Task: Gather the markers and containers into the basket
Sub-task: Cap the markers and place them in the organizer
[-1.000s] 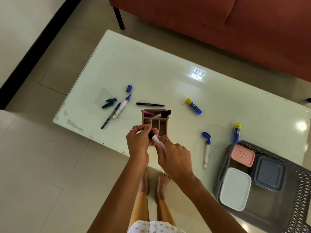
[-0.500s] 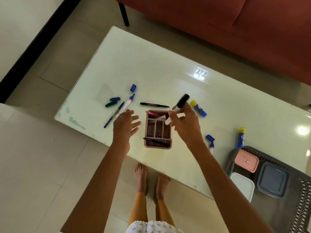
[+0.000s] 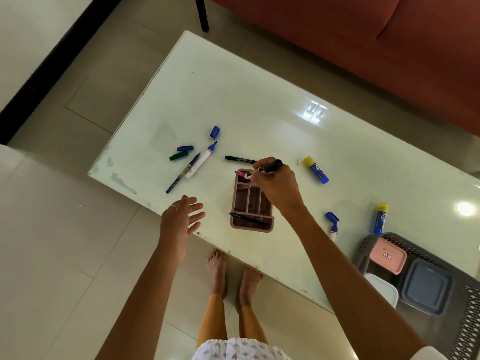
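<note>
Showing partial progress: three lidded containers (image 3: 388,258) sit in the basket (image 3: 363,249), the right hand (image 3: 275,187) pinches a black-capped marker (image 3: 270,167) over the pink organizer (image 3: 252,226), the left hand (image 3: 180,218) is spread empty, and loose markers (image 3: 201,162) remain on the worktop (image 3: 259,105).

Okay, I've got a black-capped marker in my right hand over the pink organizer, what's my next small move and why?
Probably lower the black-capped marker into the far compartment of the pink organizer and release: the right hand holds it just above that slot, beside the pink marker.

Pink organizer (image 3: 251,203), pale green table (image 3: 259,105), grey lattice basket (image 3: 467,320), rust-red sofa (image 3: 363,35).
</note>
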The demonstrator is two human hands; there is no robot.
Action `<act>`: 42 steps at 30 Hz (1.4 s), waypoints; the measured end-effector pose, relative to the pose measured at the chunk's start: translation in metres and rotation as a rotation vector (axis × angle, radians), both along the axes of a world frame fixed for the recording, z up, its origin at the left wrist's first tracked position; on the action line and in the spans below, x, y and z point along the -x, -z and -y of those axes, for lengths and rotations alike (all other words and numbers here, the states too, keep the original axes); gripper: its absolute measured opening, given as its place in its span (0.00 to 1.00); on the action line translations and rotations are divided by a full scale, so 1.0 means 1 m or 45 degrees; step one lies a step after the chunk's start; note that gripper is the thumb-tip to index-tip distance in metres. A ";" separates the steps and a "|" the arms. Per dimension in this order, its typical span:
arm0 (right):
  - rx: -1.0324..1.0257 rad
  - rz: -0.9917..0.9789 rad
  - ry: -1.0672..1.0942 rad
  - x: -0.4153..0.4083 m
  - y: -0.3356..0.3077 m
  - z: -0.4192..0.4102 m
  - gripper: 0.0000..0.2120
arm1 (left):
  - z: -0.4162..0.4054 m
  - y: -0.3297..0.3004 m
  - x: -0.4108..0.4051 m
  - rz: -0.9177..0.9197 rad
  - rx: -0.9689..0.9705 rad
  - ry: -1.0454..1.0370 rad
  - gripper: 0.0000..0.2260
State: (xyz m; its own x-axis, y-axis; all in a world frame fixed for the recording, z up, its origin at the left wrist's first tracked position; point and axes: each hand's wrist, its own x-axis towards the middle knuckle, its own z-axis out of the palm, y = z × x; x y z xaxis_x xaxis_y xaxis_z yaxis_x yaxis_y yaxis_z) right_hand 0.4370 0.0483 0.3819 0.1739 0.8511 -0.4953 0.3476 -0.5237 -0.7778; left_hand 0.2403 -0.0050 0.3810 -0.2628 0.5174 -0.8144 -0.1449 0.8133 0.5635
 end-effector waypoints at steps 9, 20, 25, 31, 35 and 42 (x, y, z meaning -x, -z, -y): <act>0.036 0.076 -0.063 0.005 0.015 0.005 0.06 | -0.005 -0.001 0.002 -0.016 0.002 -0.004 0.15; -0.140 0.052 0.217 -0.003 0.021 0.015 0.11 | 0.000 0.001 -0.005 -0.009 0.039 0.051 0.16; -0.163 0.126 0.244 -0.013 0.028 0.022 0.07 | 0.002 0.003 -0.008 -0.023 0.039 0.083 0.16; -0.182 0.050 0.237 -0.027 0.018 0.022 0.10 | 0.007 0.001 -0.020 -0.053 0.017 0.149 0.15; -0.189 0.000 0.593 -0.046 0.011 0.031 0.08 | 0.009 -0.004 -0.030 -0.087 -0.036 0.130 0.12; 0.099 0.452 0.571 -0.102 0.042 0.101 0.12 | 0.013 -0.009 -0.050 -0.123 -0.115 0.250 0.12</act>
